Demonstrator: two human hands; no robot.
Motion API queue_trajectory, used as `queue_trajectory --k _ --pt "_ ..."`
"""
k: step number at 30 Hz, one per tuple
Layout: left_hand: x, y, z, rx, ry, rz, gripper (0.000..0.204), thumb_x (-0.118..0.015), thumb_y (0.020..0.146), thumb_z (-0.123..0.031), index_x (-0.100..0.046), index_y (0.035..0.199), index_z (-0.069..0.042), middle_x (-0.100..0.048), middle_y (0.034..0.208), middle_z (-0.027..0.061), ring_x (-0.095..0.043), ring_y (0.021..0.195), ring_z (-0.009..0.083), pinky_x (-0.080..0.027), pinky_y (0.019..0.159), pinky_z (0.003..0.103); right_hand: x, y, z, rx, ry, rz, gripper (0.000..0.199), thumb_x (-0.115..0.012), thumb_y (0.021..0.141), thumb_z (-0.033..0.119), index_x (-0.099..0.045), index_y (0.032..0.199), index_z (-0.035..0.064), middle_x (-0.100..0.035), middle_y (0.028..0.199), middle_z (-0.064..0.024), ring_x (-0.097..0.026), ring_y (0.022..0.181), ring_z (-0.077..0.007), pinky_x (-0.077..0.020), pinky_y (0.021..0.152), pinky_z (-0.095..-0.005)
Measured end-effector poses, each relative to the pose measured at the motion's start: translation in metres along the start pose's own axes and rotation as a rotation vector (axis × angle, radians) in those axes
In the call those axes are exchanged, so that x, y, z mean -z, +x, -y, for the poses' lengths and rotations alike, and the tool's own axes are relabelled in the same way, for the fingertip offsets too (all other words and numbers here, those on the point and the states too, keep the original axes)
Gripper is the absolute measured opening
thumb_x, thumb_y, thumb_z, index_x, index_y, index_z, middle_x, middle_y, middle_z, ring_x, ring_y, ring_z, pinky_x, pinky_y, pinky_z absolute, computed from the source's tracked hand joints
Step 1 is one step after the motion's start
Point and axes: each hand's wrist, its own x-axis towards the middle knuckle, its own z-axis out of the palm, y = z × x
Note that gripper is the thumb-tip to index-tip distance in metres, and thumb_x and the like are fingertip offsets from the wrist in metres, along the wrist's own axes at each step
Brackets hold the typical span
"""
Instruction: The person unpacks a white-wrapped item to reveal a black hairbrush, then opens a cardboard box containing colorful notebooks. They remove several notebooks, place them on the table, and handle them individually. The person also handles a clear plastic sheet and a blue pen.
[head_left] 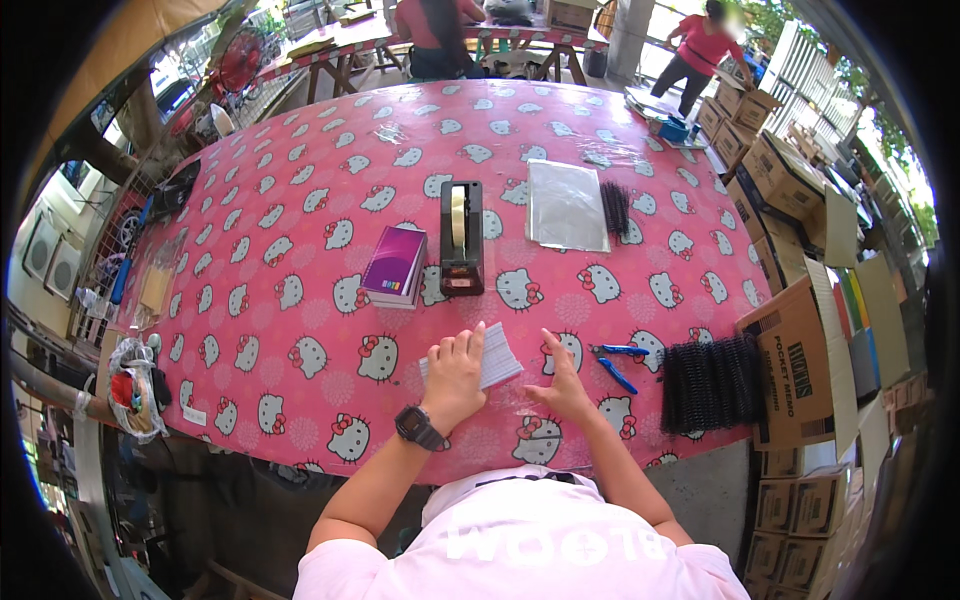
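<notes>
My left hand [457, 372], with a dark watch on its wrist, is closed over a small stack of white lined paper [502, 356] near the front of the table. Its fingers cover the stack's left part. To the right of the paper, my right hand [565, 388] holds nothing, its thumb and fingers apart. Blue-handled cutting pliers [618, 364] lie with spread handles just right of that hand. Beyond my left hand is a pile of purple-covered notebooks [396, 264]. Beside it stands a black tape dispenser [461, 240] with a yellowish roll.
The table has a pink cat-patterned cover [300, 400]. Black spiral coils [710, 385] are heaped at right, by an open cardboard box [800, 365]. A clear plastic sheet pack [568, 205] and a smaller coil bunch [615, 208] lie farther off. Two people are beyond the table.
</notes>
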Motion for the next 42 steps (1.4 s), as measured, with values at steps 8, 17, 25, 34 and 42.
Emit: queue_trajectory --k 8,17,25,34,42 --pt "0.004 0.040 0.001 0.237 -1.681 0.166 0.086 -0.076 0.071 -0.014 -0.022 0.135 0.003 -0.048 0.121 0.0149 -0.051 0.108 0.0194 -0.045 0.088 0.032 -0.004 0.027 0.023 -0.129 1.323 0.092 0.090 -0.072 0.073 0.022 -0.014 0.139 0.0025 -0.038 0.132 -0.0139 -0.041 0.121 -0.0223 -0.0358 0.098 -0.0350" --pt "-0.049 0.082 -0.002 0.292 -1.444 -0.008 0.106 -0.078 0.066 -0.041 -0.016 0.137 0.007 -0.043 0.128 0.0209 -0.048 0.113 0.0240 -0.042 0.092 0.033 0.016 0.073 -0.010 -0.302 1.069 -0.085 0.078 -0.068 0.075 0.015 -0.021 0.135 -0.0019 -0.047 0.121 -0.0151 -0.050 0.109 -0.0218 -0.0430 0.092 -0.0343" --pt "-0.043 0.053 0.024 0.333 -1.672 0.149 0.094 -0.070 0.073 -0.040 -0.018 0.139 0.001 -0.048 0.124 0.0134 -0.050 0.109 0.0204 -0.039 0.089 0.037 0.003 0.097 -0.009 -0.358 1.331 -0.008 0.043 -0.066 0.078 0.017 -0.043 0.112 0.0030 -0.056 0.101 -0.0083 -0.059 0.090 -0.0181 -0.0504 0.080 -0.0333" --pt "-0.054 0.033 0.005 0.502 -1.895 -0.143 0.072 -0.064 0.076 -0.024 -0.027 0.134 -0.002 -0.050 0.115 0.0112 -0.053 0.102 0.0185 -0.046 0.082 0.033 -0.037 0.073 0.007 -0.358 1.464 -0.283 0.045 -0.070 0.076 0.020 -0.045 0.110 0.0044 -0.056 0.102 -0.0066 -0.057 0.089 -0.0152 -0.0503 0.076 -0.0297" --pt "-0.030 0.060 0.081 0.399 -1.795 0.040 0.045 -0.062 0.075 -0.018 -0.046 0.114 -0.002 -0.058 0.099 0.0084 -0.060 0.088 0.0161 -0.050 0.075 0.029 -0.031 0.060 0.009 -0.398 0.252 -0.432 0.072 -0.047 0.086 0.055 -0.032 0.133 0.0019 -0.041 0.129 -0.0175 -0.035 0.125 -0.0242 -0.0285 0.102 -0.0371"
